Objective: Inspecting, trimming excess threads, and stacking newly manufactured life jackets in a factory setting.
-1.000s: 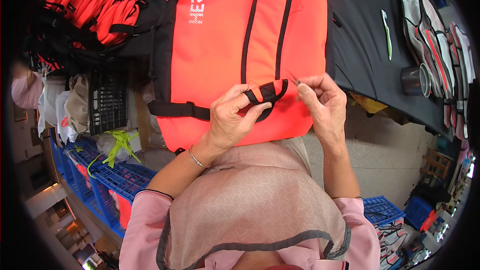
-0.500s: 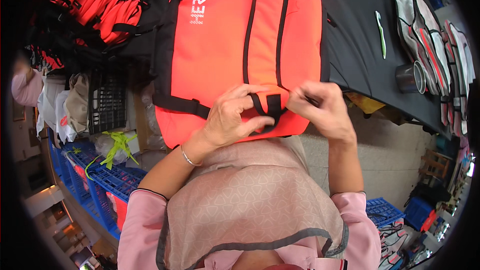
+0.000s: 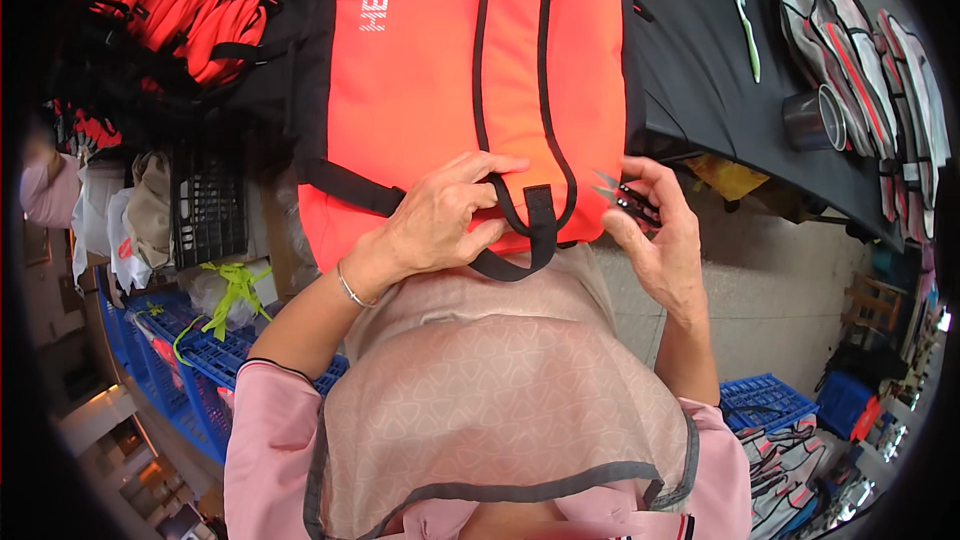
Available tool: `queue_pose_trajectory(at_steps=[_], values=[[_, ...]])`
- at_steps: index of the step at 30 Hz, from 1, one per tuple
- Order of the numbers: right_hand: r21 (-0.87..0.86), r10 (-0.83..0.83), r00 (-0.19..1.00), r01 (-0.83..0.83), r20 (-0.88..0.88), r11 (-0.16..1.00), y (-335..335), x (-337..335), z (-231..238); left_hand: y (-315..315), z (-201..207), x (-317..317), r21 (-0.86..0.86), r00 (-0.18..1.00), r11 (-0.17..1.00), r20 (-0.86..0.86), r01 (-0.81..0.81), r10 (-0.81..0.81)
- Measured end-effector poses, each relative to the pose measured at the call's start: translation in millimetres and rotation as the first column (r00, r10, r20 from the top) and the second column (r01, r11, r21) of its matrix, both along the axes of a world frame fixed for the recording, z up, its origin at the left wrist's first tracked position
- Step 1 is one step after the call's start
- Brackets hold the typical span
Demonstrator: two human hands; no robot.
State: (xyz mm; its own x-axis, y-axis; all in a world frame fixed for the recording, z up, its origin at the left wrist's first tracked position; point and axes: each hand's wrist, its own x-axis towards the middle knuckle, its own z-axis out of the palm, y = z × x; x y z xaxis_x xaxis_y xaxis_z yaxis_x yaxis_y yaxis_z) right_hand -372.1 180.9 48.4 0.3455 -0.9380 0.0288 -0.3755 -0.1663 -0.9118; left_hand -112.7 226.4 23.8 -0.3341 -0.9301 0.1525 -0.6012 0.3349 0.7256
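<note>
A bright orange-red backpack [image 3: 410, 90] with black edging lies in front of me, its near end against my apron. My left hand [image 3: 445, 215] is closed on the bag's near edge, fingers and thumb pinching the fabric beside a black webbing loop [image 3: 541, 230]. The loop hangs down over the edge. Just right of the bag, my right hand [image 3: 660, 240] holds small thread snips [image 3: 632, 202] with dark handles. Their silver blades stand apart and point toward the bag, not touching the loop.
On the black-covered table [image 3: 690, 50] lie a toothbrush [image 3: 748, 37], a metal cup [image 3: 813, 119] and stacked grey pieces [image 3: 835, 50]. Several orange-and-black bags [image 3: 180, 10] are piled at the far left. Blue crates [image 3: 215, 345] stand at left, another blue crate [image 3: 765, 402] at right.
My right hand has moved away from the loop to the right, and the snips' blades now show. The bag has shifted slightly left and up in view; the loop hangs lower.
</note>
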Motion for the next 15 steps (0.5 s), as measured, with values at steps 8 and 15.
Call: queue_pose_trajectory(at_steps=[8,15], values=[[-0.444,0.062,0.946,-0.207,-0.319,0.872,0.5,17.4,-6.5,0.5,-1.4,-4.5,-0.007,1.000,1.000,0.013,-0.024,0.024],[-0.399,0.091,0.952,-0.208,-0.292,0.893,-5.4,19.4,-6.8,-0.6,-4.8,-2.3,-0.031,1.000,0.999,-0.005,-0.019,0.019]])
